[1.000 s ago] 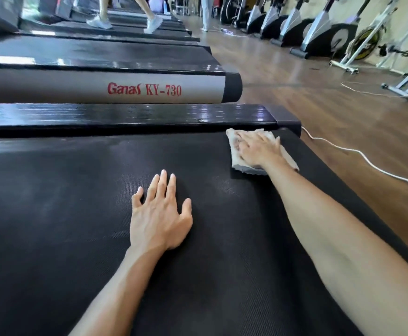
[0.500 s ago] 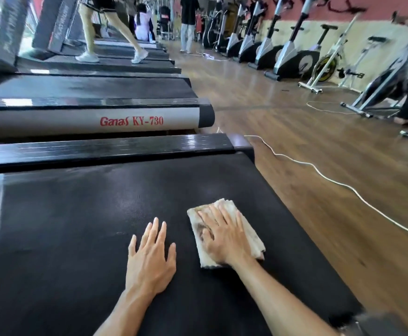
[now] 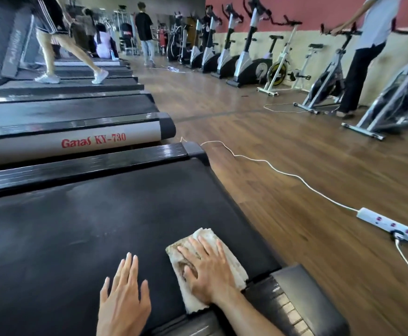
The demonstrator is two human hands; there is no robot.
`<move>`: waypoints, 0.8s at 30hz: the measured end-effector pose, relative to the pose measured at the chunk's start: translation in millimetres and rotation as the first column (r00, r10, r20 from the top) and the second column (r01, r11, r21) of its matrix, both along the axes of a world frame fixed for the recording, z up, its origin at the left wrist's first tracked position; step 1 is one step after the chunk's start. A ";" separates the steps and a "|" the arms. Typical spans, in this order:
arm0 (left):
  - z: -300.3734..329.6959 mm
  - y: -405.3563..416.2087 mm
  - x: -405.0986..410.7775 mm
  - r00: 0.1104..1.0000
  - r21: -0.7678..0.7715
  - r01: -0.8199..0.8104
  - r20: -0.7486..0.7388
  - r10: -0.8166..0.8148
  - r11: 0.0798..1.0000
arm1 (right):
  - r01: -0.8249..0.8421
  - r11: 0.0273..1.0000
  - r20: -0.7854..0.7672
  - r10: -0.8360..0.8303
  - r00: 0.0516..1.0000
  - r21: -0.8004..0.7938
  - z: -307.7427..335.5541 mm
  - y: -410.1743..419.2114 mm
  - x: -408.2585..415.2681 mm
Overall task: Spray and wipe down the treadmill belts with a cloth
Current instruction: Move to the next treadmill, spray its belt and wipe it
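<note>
A wide black treadmill belt fills the lower left of the head view. On its near right corner lies a folded, soiled white cloth. My right hand presses flat on the cloth with fingers spread and straight. My left hand rests flat on the bare belt just left of the cloth, fingers straight. No spray bottle is visible.
A black side rail borders the belt's far side, and beyond it stands a grey Ganas KY-730 treadmill. A white cable runs over the wooden floor to a power strip. Exercise bikes and people stand further off.
My right hand has dragged the cloth from the belt's far right corner back to the near right corner. The view has lifted and my left hand has stayed flat on the belt.
</note>
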State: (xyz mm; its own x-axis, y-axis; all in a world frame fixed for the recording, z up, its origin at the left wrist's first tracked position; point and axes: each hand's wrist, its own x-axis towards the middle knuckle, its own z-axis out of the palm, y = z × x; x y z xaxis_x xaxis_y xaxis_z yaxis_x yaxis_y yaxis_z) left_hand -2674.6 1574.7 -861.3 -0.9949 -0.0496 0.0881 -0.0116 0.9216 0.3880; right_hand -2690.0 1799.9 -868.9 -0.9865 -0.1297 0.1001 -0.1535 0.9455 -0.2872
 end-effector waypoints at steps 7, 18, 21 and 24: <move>-2.6 41.3 -26.4 0.997 -0.006 0.068 -0.032 -0.068 0.998 | 0.086 0.996 0.013 -0.086 0.996 0.019 7.8 76.6 -13.8; -28.3 37.1 -54.4 0.983 -0.145 0.166 -0.054 -0.176 0.975 | 0.168 0.982 -0.007 -0.168 0.986 0.081 1.1 85.7 -47.5; -27.8 35.4 -55.6 0.982 -0.158 0.175 -0.041 -0.184 0.972 | 0.172 0.979 -0.014 -0.171 0.985 0.112 1.2 65.3 -68.0; -26.2 34.6 -55.8 0.984 -0.161 0.173 -0.024 -0.179 0.972 | 0.097 0.992 -0.011 -0.096 0.995 0.078 0.5 40.9 -56.5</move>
